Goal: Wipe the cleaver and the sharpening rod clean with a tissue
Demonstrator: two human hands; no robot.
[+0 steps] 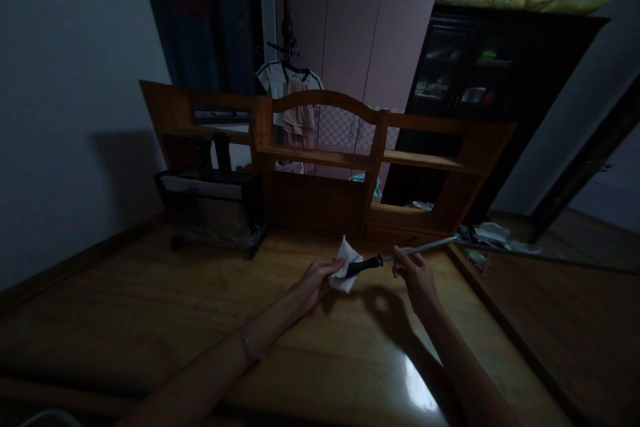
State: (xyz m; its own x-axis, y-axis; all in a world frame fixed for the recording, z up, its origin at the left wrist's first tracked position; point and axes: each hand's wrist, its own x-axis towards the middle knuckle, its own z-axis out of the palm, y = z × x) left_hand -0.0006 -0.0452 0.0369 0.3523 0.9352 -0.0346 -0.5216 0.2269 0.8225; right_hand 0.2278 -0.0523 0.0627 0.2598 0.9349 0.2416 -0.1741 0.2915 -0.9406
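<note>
In the head view, you hold a thin metal rod [430, 246] by both ends of its black handle [365, 265], above the worktop [240, 307]. The rod's tip points right, toward the far end of the raised right edge [503, 320]. Your left hand [316, 281] grips a white wipe [351, 254] around the handle's end; your right hand [419, 278] pinches the rod just past the handle. The worktop stretches out left of your hands and toward you; a wooden shelf unit [320, 203] bounds its far side, where a black-framed holder [210, 213] stands at left. The surface is glossy wood, with glare by your right forearm. Behind, the dim room shows hanging clothes [273, 77], a pink wardrobe [350, 40] and a dark cabinet [530, 80].
</note>
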